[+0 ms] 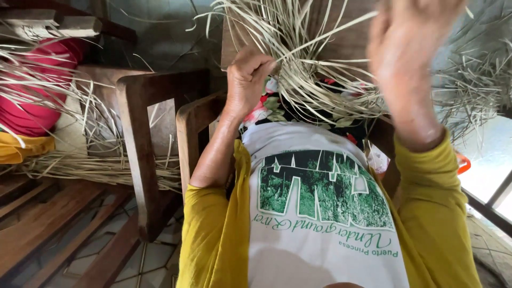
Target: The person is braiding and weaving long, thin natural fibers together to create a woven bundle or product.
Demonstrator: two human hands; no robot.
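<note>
The bundle of dry pale straw strips (320, 69) lies over the person's lap, on top of a flowered cloth (272, 109), and it spreads up and out to both sides. The left hand (246, 80) is closed as a fist around some of the strips at the left edge of the bundle; a few strips come out between the fingers. The right hand (408, 48) is raised above the right part of the bundle, close to the camera and blurred. I cannot tell if it grips any strip or is only open over them. So the bundle is between the two hands, touching the left one and under the right one.

The person wears a white shirt with a green print (320, 213) and yellow sleeves (213, 234). The person sits in a wooden chair; its armrest (194, 122) is just beside the left forearm. A second wooden chair (144, 144) stands to the left. On its seat lie more loose straw strips (96, 165). In the far left there is a red cloth (37, 90) over a yellow one (21, 146), partly covered by straw.
</note>
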